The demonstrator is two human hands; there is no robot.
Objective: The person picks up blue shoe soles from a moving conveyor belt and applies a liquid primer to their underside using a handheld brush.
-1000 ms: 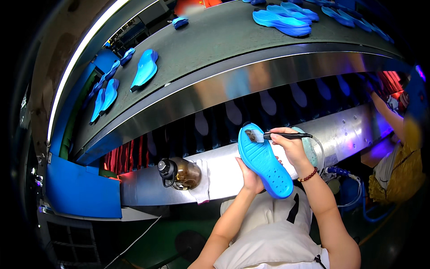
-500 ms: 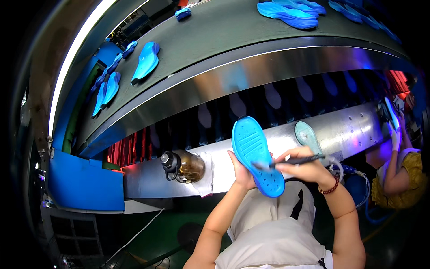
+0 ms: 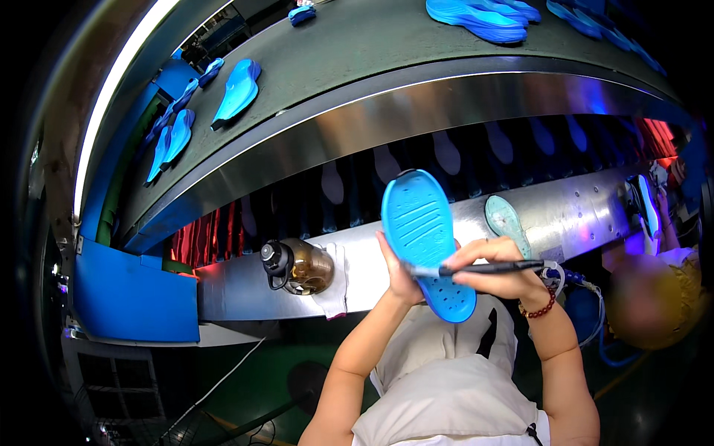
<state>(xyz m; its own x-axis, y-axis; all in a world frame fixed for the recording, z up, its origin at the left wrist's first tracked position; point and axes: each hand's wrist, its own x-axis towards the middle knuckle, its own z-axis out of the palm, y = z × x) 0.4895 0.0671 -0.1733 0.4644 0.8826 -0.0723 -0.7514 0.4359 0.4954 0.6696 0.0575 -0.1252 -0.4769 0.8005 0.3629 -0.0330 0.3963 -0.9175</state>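
Observation:
My left hand [image 3: 402, 276] grips a bright blue shoe sole [image 3: 418, 219] by its left edge, its inner face turned up with ridges at the far end and small holes at the near end. In my right hand [image 3: 500, 279], the fingers pinch a black-handled brush [image 3: 520, 266]. The brush's pale tip lies across the sole's narrow middle, close to my left thumb. A pale green sole-shaped piece [image 3: 508, 223] rests on the metal ledge beyond my right hand.
Several blue soles [image 3: 476, 21] lie on the dark conveyor belt [image 3: 335, 59]. A brown bottle [image 3: 309, 269] stands by a white cloth [image 3: 336, 286] on the metal ledge [image 3: 230, 297]. Pale hoses [image 3: 593, 301] hang at the right. Another person [image 3: 651, 297] sits farther right.
The brush tip has moved left across the sole toward its left edge, and the brush now lies flatter. The sole sits slightly higher in the view. The person at right has leaned in.

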